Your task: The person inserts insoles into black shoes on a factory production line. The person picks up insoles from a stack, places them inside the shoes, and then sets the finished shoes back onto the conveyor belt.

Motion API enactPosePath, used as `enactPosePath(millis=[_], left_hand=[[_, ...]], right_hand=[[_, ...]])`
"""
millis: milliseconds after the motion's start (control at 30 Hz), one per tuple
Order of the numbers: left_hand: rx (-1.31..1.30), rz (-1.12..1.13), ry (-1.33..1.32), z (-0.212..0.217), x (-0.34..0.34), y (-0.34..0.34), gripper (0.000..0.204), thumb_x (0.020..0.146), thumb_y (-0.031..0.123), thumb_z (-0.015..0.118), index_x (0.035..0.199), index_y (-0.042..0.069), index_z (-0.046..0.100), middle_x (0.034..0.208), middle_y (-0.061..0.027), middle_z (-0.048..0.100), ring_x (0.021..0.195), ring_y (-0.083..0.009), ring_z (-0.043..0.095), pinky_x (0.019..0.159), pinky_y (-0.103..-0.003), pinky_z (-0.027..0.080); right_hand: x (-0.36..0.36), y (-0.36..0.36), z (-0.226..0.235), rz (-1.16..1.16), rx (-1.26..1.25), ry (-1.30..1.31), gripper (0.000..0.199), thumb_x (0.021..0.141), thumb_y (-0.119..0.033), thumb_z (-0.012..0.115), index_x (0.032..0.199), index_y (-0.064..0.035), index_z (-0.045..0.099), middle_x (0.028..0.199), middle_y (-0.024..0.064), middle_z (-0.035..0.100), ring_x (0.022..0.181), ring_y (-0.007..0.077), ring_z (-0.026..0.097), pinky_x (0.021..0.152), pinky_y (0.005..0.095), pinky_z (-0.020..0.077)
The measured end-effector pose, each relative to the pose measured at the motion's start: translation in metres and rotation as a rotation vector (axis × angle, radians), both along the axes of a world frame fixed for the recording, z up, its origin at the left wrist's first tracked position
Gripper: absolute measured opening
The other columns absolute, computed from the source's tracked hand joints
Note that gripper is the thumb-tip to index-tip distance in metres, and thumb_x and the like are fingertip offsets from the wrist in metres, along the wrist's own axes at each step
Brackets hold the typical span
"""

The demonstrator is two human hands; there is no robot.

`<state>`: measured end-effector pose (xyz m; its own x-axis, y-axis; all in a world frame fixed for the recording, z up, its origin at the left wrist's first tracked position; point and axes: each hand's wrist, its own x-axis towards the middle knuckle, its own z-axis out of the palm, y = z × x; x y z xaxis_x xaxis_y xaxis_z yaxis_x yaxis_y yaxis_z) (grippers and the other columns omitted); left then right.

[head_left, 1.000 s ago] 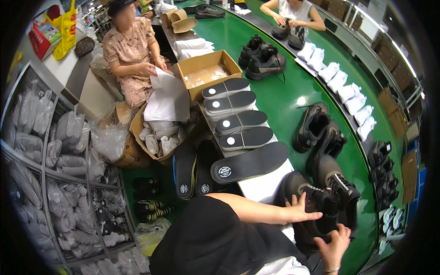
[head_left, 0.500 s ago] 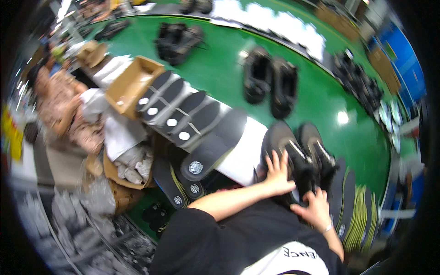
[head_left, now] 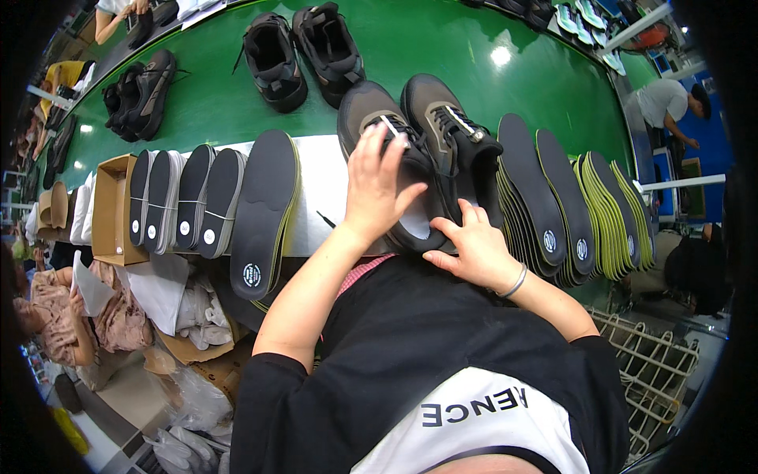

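A pair of dark grey-brown and black sneakers lies in front of me, toes pointing away: a left shoe (head_left: pixel 371 103) and a right shoe (head_left: pixel 442 118). My left hand (head_left: pixel 375 189) rests over the left shoe's laces and tongue, fingers stretched and thumb apart at the collar. A pale insole (head_left: pixel 416 217) shows inside that shoe's opening. At its heel, my right hand (head_left: pixel 482 249) has thumb and forefinger on either side of the rim. Its other fingers are near the right shoe's heel.
Stacked black insoles with yellow-green edges (head_left: pixel 525 189) stand right of the shoes; another stack (head_left: pixel 264 205) and banded insoles (head_left: pixel 225 197) lie left. Beyond them is an open carton (head_left: pixel 117 209). More sneakers (head_left: pixel 272 59) sit on the green table (head_left: pixel 442 35). A seated person (head_left: pixel 118 316) is at left.
The view has swung, so the shoes now appear further left and higher. My left hand has moved onto the left shoe's tongue, while my right hand is still by the heels.
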<state>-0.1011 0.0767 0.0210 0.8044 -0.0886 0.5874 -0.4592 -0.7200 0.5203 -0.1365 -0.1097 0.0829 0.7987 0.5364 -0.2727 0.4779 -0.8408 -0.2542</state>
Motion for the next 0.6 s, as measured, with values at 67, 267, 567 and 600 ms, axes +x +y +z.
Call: enactPosePath(millis=[67,267,567,600], left_hand=[[0.076,-0.076,-0.021,0.008,0.017,0.001,0.043,0.069,0.017,0.066,0.109,0.008,0.051,0.115,-0.0137,0.047,0.104,-0.0321,0.046,0.086,-0.040,0.038],[-0.373,-0.024,0.570,0.019,0.068,0.023,0.021,0.081,0.017,0.055,0.095,0.002,0.060,0.089,-0.0104,0.063,0.082,-0.0152,0.059,0.074,-0.026,0.044],[-0.561,-0.261,0.785,-0.001,0.091,0.036,0.026,0.086,0.018,0.052,0.100,-0.002,0.058,0.091,-0.0012,0.060,0.084,-0.0081,0.052,0.078,-0.022,0.041],[-0.563,-0.263,0.786,-0.001,0.092,0.035,0.026,0.086,0.018,0.052,0.100,-0.002,0.058,0.091,-0.0012,0.060,0.084,-0.0081,0.052,0.078,-0.022,0.041]], right_hand=[[-0.001,0.000,0.000,0.000,0.004,-0.002,0.052,0.070,-0.046,0.061,0.110,-0.0137,0.053,0.117,0.0324,0.037,0.105,0.0423,0.043,0.075,0.0418,0.0472],[0.000,0.001,-0.001,-0.022,0.019,-0.002,0.051,0.070,-0.046,0.061,0.109,-0.0145,0.054,0.117,0.0312,0.038,0.104,0.0409,0.044,0.076,0.0415,0.0468],[0.002,0.003,0.002,-0.066,0.038,0.005,0.050,0.069,-0.045,0.062,0.107,-0.0144,0.056,0.117,0.0313,0.038,0.105,0.0407,0.043,0.077,0.0419,0.0464],[0.002,0.003,0.003,-0.081,0.024,0.037,0.049,0.068,-0.045,0.063,0.107,-0.0154,0.056,0.119,0.0300,0.037,0.108,0.0402,0.041,0.078,0.0419,0.0457]])
